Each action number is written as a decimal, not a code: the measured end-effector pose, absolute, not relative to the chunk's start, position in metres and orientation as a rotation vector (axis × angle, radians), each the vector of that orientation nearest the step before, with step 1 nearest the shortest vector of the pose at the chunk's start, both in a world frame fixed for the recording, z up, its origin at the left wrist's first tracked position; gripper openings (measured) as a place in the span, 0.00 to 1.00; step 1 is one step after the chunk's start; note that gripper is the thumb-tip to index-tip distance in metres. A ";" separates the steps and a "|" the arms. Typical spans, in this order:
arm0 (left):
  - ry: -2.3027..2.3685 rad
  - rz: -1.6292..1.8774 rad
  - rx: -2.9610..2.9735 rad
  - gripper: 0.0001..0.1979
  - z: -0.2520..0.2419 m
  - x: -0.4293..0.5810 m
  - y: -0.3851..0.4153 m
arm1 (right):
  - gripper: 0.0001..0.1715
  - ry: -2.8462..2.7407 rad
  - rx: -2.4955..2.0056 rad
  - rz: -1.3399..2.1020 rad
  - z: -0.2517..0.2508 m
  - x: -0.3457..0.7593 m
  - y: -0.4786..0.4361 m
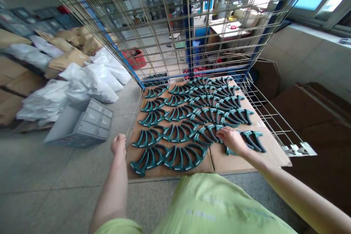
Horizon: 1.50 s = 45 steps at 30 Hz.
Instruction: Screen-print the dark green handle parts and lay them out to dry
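Note:
Several rows of dark green curved plastic handles (178,133) lie on a cardboard sheet (241,161) inside a wire cage cart. My right hand (232,139) rests palm down on the handles at the near right of the sheet, its fingers curled onto one green handle (253,140). My left hand (118,144) hangs at the sheet's left edge, by the cage's wire side; its fingers are folded under and hidden from me.
The wire mesh cage wall (164,25) rises behind the sheet, and a folded-down wire side (274,117) lies to the right. A grey plastic crate (85,124) and white bags (90,80) sit on the floor at left. Brown cardboard (307,109) leans at right.

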<state>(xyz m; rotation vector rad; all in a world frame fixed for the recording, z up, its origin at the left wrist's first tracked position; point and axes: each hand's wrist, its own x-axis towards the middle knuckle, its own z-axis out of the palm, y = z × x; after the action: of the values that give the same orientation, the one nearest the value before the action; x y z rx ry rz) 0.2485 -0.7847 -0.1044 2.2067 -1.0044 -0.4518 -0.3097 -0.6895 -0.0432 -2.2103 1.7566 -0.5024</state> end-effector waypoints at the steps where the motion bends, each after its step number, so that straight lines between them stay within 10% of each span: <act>1: -0.952 -0.471 2.159 0.21 -0.104 0.246 -0.780 | 0.15 1.673 -2.294 -0.421 -0.045 -0.285 -0.686; 11: -0.770 -0.597 1.778 0.16 -0.098 0.208 -0.739 | 0.14 1.454 -2.493 0.171 -0.054 -0.189 -0.691; 22: -0.834 -0.721 1.636 0.10 -0.079 0.161 -0.767 | 0.13 1.500 -2.526 0.007 -0.040 -0.196 -0.673; 35: -0.969 -0.839 1.575 0.14 -0.068 0.113 -0.800 | 0.21 2.662 -1.332 -0.069 -0.027 -0.466 -0.657; 45: -1.072 -0.903 1.582 0.18 -0.064 0.093 -0.825 | 0.18 2.486 -1.380 -0.157 -0.061 -0.487 -0.664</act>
<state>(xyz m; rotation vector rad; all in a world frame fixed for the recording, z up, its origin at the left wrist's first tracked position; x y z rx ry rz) 0.0934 -0.8252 -0.0642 1.5823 -1.0722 -0.9026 -0.4870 -0.6639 -0.0614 -1.3803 2.4860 -0.1565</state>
